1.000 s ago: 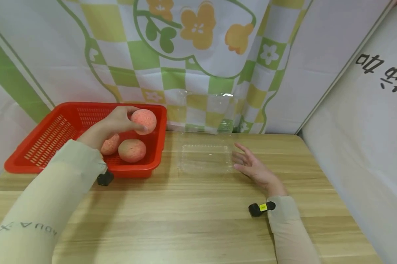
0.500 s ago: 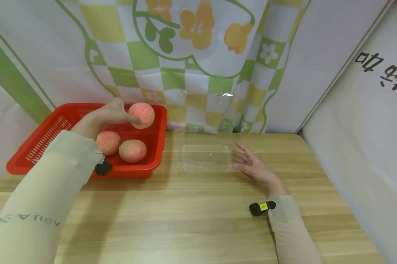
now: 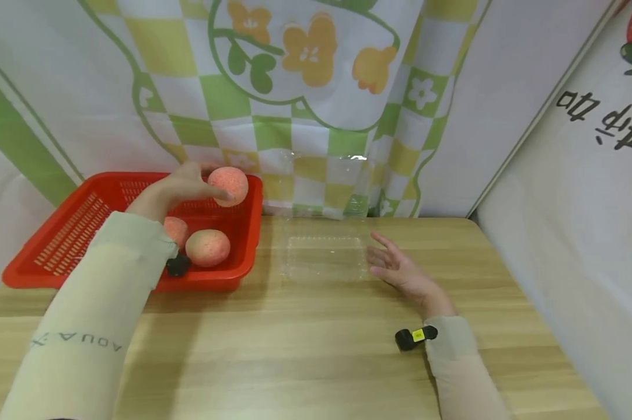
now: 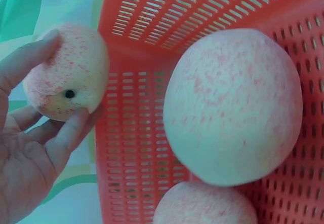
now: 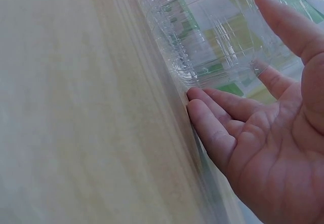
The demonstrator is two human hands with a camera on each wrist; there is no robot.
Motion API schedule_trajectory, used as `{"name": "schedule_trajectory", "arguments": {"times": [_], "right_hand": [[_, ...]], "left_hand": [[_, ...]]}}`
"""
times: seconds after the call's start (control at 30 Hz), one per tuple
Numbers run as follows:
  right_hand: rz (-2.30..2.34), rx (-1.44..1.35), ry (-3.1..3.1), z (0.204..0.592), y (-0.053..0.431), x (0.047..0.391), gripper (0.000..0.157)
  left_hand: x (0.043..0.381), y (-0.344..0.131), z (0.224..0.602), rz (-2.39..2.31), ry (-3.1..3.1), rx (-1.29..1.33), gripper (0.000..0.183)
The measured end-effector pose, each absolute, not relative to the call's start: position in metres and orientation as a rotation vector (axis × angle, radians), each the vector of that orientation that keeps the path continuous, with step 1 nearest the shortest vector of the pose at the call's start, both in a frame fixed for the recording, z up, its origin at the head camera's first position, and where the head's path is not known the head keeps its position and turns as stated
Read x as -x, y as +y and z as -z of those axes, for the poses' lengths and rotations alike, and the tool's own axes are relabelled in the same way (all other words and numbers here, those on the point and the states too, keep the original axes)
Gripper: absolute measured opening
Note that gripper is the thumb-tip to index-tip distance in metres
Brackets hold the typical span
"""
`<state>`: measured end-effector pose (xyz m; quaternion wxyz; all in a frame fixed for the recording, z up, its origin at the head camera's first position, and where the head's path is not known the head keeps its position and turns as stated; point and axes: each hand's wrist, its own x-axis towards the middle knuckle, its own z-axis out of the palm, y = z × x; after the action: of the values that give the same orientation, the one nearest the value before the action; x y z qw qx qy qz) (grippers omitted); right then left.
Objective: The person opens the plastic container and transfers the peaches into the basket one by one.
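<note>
My left hand (image 3: 181, 188) holds a pink speckled peach (image 3: 228, 186) between thumb and fingers, raised over the right end of the red plastic basket (image 3: 257, 230). In the left wrist view a small dark hole shows in the held peach (image 4: 76, 67). Lower in the basket lie two more peaches, one pinkish yellow (image 3: 208, 248) and one pink (image 3: 176, 231), partly hidden behind my left wrist. A see-through plastic box (image 3: 326, 259) stands with its lid raised at the back. Beside its right side my right hand (image 3: 405, 274) rests with fingers loosely extended, fingertips at the box's edge.
The wooden table (image 3: 294, 350) extends in front of the basket and box. Behind them hangs a checked, flowered cloth (image 3: 273, 134), close to the raised lid (image 3: 326, 181). A white panel with dark writing (image 3: 583, 233) borders the table's right side.
My left hand has lifted the peach slightly within the last second, staying above the basket. The head view has tilted a little. My right hand keeps its place by the box.
</note>
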<state>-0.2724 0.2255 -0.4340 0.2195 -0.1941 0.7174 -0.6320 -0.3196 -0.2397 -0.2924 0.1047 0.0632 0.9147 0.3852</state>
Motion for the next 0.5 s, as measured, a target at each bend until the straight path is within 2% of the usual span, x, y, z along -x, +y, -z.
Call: {"name": "schedule_trajectory", "arguments": {"times": [0.2, 0.37, 0.43, 0.5], "right_hand": [[1.762, 0.566, 1.962, 0.4367, 0.2236, 0.2711, 0.083], [1.759, 0.571, 1.977, 0.4361, 0.2245, 0.2721, 0.084], [1.749, 0.57, 1.983, 0.4359, 0.2252, 0.2724, 0.083], [1.747, 0.57, 1.985, 0.4364, 0.2256, 0.2729, 0.083]], "left_hand": [[0.3221, -0.2404, 0.2986, -1.116, 2.706, -0.191, 0.077], [0.3251, -0.2372, 0.3006, -1.031, 2.744, -0.246, 0.056], [0.3254, -0.2356, 0.3011, -0.982, 2.724, -0.245, 0.055], [0.3247, -0.2346, 0.3006, -0.923, 2.681, -0.222, 0.063]]}}
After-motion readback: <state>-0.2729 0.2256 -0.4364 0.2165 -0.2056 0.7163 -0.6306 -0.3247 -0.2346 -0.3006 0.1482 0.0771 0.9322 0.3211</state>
